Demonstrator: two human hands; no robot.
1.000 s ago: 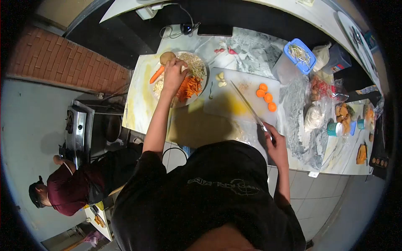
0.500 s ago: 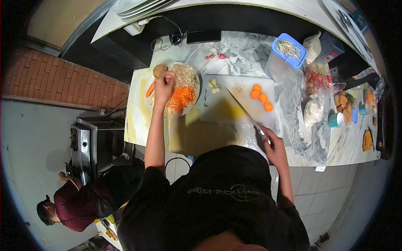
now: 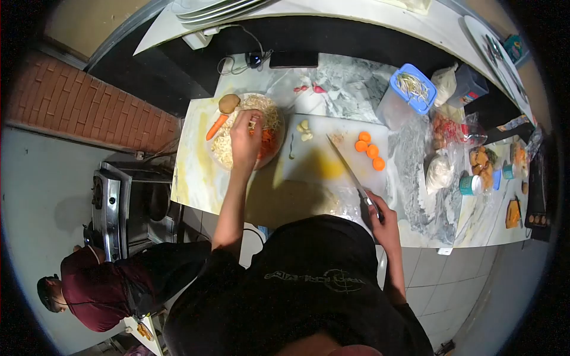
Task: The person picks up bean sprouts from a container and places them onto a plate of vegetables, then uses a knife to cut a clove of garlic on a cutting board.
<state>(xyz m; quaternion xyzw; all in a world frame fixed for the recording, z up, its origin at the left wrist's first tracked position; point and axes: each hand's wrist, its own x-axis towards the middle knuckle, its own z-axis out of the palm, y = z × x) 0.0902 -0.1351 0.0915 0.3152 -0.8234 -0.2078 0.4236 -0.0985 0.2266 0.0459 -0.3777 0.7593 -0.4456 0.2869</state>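
Our right hand (image 3: 376,212) clamps the knife (image 3: 346,168), tip pointing far-left over the cutting board (image 3: 314,165). Our left hand (image 3: 246,139) lies on the plate (image 3: 276,144); whether it is closed, we cannot tell.

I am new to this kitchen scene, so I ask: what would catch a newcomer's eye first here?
The left hand reaches over the round white plate heaped with pale shreds and orange carrot strips, on the left side. The right hand grips a long steel knife whose blade lies across the white plastic cutting board, beside three bright orange carrot slices.
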